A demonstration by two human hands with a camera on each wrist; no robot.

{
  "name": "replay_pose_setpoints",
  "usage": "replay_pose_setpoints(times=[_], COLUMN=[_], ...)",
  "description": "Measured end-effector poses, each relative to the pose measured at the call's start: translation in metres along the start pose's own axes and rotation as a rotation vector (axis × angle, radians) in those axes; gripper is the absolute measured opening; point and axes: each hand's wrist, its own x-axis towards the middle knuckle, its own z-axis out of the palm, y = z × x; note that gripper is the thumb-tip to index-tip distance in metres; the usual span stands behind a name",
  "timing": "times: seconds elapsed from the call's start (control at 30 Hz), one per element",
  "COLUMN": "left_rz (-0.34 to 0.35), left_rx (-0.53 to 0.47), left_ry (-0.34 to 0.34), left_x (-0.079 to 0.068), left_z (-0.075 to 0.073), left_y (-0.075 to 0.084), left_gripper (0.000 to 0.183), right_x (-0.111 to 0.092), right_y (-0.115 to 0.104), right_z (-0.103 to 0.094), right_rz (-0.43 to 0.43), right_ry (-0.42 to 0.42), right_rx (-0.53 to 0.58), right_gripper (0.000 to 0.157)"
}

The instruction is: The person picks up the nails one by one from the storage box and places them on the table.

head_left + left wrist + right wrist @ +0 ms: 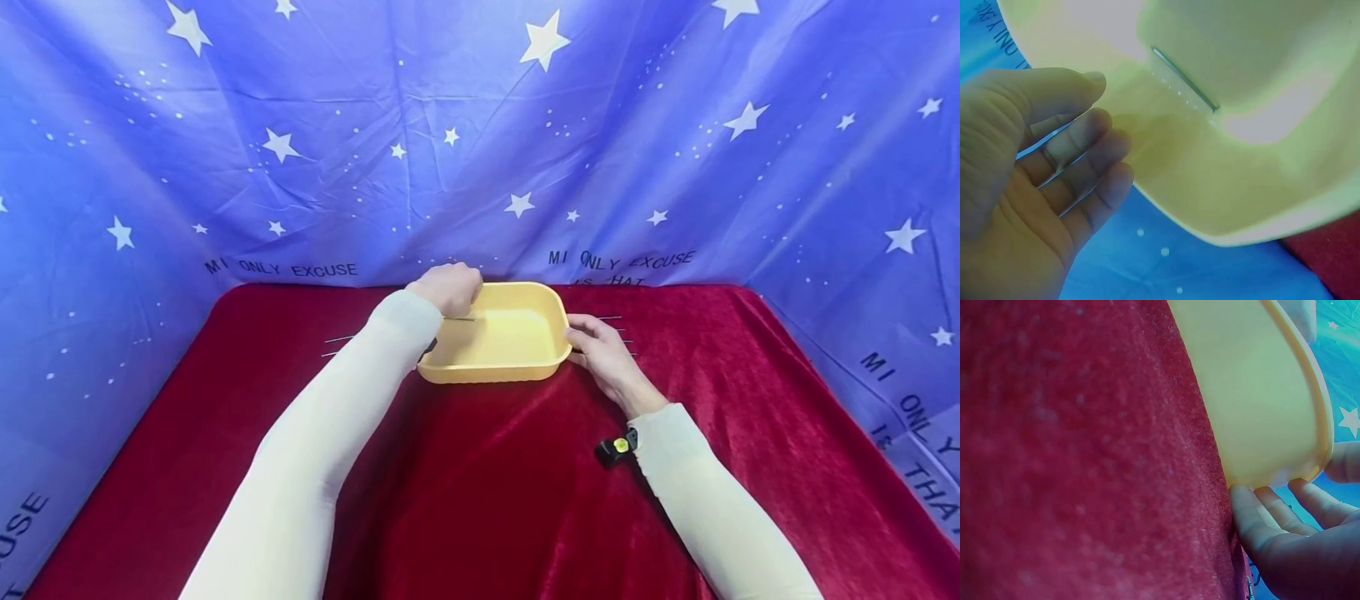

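A yellow rectangular basin [517,372] with rounded corners sits on the red cloth between the two hands. My left hand [450,287] is over its far left corner. In the left wrist view the left fingers [1094,165] are loosely bent, nothing between them and the thumb. Inside the basin lies a thin metal rod [1185,80], below the left hand. My right hand [606,358] touches the basin's right end from outside. Close up, the right fingertips [1244,497] rest against the outer wall, low near the cloth, with another digit up at the rim.
Left of the basin, thin rods [339,338] lie on the red cloth [480,500], partly behind the left sleeve. More thin rods [611,317] lie beyond the right hand. A blue curtain with white stars [480,167] hangs behind the table and along both sides.
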Motion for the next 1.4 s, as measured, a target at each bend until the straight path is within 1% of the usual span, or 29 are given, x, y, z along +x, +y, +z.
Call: replay_pose_setpoints(times=[0.13,0.3,0.43,0.57,0.73,0.87,1.0,1.1,1.2,1.4], left_rz=[-0.007,-0.016,-0.011,-0.001,0.004,0.004,0.013,0.014,-0.009,-0.060], left_rx=[0.019,0.048,0.096,0.136,0.171,0.193,0.253,0.299,0.335,0.361], left_ry=[-0.012,-0.012,-0.013,-0.004,-0.019,-0.017,-0.015,-0.032,-0.058,-0.110], left_x=[0.006,0.011,0.015,0.019,0.024,0.025,0.025,0.024,0.026,0.033], left_z=[0.004,0.010,0.012,0.012,0.014,0.017,0.020,0.022,0.024,0.030], left_y=[0.005,0.010,0.012,0.013,0.013,0.014,0.019,0.025,0.030,0.036], left_gripper=[0.015,0.010,0.015,0.019,0.020,0.020,0.024,0.026,0.028,0.030], right_x=[0.001,0.001,0.001,0.001,0.002,0.002,0.002,0.002,0.003,0.002], right_y=[0.001,0.002,0.002,0.002,0.002,0.002,0.002,0.002,0.002,0.001], right_z=[0.000,0.000,0.000,0.000,0.000,0.000,0.000,0.000,0.001,0.000], right_rz=[-0.006,-0.011,-0.012,-0.014,-0.006,-0.005,-0.008,-0.006,-0.007,-0.006], right_ry=[0.004,0.006,0.004,0.003,0.000,0.004,0.001,0.001,0.004,0.007], right_rx=[0.004,-0.003,0.002,0.003,0.002,0.005,0.007,0.006,0.002,-0.002], right_gripper=[0.042,0.042,0.042,0.041,0.041,0.041,0.041,0.041,0.041,0.041])
